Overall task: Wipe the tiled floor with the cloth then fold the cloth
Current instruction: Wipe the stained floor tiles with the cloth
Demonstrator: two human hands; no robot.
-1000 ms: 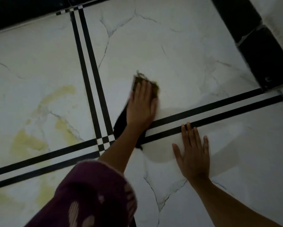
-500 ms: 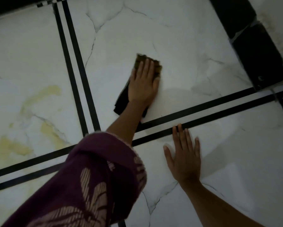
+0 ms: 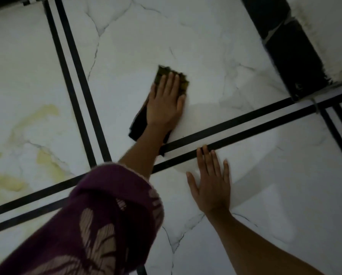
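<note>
- A person's left hand (image 3: 165, 102) presses flat on a dark cloth (image 3: 140, 121) spread on a white marble-look tiled floor (image 3: 205, 46), fingers (image 3: 171, 81) extended and close together, laid on the fabric rather than gripping it.
- The cloth's far end, olive-brown and frayed, shows beyond the fingertips; its near end is black and reaches the closer of two black inlay strips (image 3: 245, 118) running across the floor.
- The right hand (image 3: 212, 181) rests palm-down on the bare tile just beside those strips, fingers slightly spread, holding nothing.
- A maroon patterned sleeve (image 3: 98, 225) covers the left upper arm in the foreground.
- Yellowish stains (image 3: 43, 114) mark the tile at left, well apart from the cloth.
- A black wall base (image 3: 285, 46) stands at upper right.
</note>
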